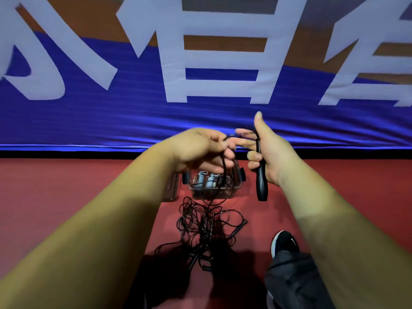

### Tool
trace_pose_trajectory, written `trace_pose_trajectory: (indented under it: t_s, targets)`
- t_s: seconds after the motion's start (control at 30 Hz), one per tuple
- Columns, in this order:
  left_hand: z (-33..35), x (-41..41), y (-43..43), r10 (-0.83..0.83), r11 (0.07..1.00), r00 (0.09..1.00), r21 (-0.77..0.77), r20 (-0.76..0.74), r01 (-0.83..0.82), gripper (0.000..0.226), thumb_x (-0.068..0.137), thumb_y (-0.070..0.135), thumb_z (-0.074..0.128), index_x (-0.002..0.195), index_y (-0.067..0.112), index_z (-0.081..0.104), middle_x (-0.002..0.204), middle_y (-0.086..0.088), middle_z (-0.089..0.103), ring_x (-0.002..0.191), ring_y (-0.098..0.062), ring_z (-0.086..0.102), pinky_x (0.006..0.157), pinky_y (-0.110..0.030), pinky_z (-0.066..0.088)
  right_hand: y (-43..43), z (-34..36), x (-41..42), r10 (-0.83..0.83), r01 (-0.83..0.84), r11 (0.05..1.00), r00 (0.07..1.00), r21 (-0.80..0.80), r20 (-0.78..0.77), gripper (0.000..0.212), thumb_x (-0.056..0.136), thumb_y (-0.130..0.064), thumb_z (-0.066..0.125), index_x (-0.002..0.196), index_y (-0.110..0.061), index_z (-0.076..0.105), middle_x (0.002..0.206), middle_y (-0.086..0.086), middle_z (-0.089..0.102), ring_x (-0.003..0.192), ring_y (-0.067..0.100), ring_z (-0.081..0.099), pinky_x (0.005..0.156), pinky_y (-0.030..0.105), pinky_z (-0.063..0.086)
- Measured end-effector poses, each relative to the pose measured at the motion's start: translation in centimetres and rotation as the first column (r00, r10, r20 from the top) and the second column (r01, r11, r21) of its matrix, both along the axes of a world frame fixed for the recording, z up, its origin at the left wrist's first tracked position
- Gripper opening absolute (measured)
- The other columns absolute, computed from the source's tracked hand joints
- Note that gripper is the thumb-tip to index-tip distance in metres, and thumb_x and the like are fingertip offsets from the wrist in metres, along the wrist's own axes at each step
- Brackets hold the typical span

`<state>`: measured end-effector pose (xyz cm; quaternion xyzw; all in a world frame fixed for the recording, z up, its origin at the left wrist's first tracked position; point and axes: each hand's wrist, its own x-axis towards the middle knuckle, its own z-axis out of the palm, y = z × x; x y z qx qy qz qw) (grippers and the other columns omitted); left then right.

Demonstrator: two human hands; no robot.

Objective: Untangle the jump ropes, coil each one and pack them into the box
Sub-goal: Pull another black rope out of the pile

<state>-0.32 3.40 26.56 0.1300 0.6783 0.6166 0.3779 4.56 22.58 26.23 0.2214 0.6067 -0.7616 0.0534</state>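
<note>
The right hand (269, 157) grips a black handle (261, 181) upright, lower fingers curled round it, thumb pointing up; the handle's lower end hangs below the palm. The left hand (200, 150) pinches the black cord (224, 172) just beside the handle's top; from there the cord drops to the tangle (207, 228) of black ropes lying on the red floor (66, 179), with more handles in the heap. Beyond the tangle, under the hands, stands a clear box (214, 186) with black latches, open, holding pale coiled items; a lid (171, 188) lies just beside it on the left. A black shoe (284, 243) at lower right bears a white swoosh mark. Behind, a blue and orange banner (200, 117) carries large white Chinese characters, cut off by the frame and not fully readable.
</note>
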Motion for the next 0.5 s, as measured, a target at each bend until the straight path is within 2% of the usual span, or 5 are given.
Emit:
trace_pose_trajectory:
  t_s: [0.13,0.23,0.3,0.43,0.5]
  targets:
    - [2.2,-0.6,0.1,0.209,0.921,0.963,0.297,0.172,-0.253,0.013,0.108,0.018,0.051,0.107,0.017,0.065,0.09,0.003,0.074,0.084,-0.01,0.076,0.069,-0.028,0.064,-0.1,-0.3,0.4,0.112,-0.112,0.994,0.993,0.007,0.038,0.083,0.096,-0.084,0.039,0.122,-0.013,0.072,0.112,0.005,0.082,0.043,0.007,0.024,0.043,0.023,0.022]
    - [2.4,-1.5,0.0,0.351,0.789,0.888,0.417,0.297,-0.451,0.013,0.108,0.017,0.052,0.104,0.013,0.064,0.087,0.001,0.074,0.087,-0.015,0.078,0.073,-0.031,0.065,-0.6,-0.8,0.7,0.31,-0.311,0.949,0.951,0.046,0.023,0.074,0.098,-0.075,0.05,0.124,-0.01,0.071,0.119,0.006,0.08,0.042,0.008,0.026,0.043,0.023,0.023]
    - [2.1,-2.1,-0.5,0.43,0.711,0.83,0.433,0.356,-0.554,0.014,0.108,0.018,0.053,0.103,0.01,0.063,0.088,-0.002,0.073,0.086,-0.017,0.078,0.072,-0.034,0.065,-0.9,-1.1,0.8,0.368,-0.362,0.922,0.93,0.137,-0.02,0.056,0.101,-0.058,0.061,0.123,-0.009,0.072,0.122,0.005,0.079,0.045,0.009,0.03,0.045,0.024,0.027]
    - [1.3,-2.8,-0.9,0.457,0.597,0.757,0.47,0.467,-0.65,0.021,0.11,0.022,0.051,0.102,0.007,0.063,0.091,-0.007,0.073,0.086,-0.023,0.079,0.072,-0.04,0.066,-1.3,-1.5,0.8,0.314,-0.278,0.911,0.946,0.305,-0.076,0.029,0.098,-0.032,0.075,0.116,-0.009,0.075,0.11,0.006,0.081,0.052,0.012,0.034,0.049,0.023,0.027]
    - [1.1,-2.7,-0.7,0.454,0.626,0.769,0.453,0.45,-0.635,0.029,0.112,0.027,0.044,0.105,0.007,0.063,0.098,-0.011,0.076,0.094,-0.027,0.077,0.078,-0.042,0.066,-1.6,-1.5,0.6,0.228,-0.194,0.947,0.967,0.258,-0.111,0.024,0.098,-0.029,0.076,0.11,-0.009,0.073,0.106,0.011,0.081,0.048,0.01,0.034,0.046,0.022,0.025]
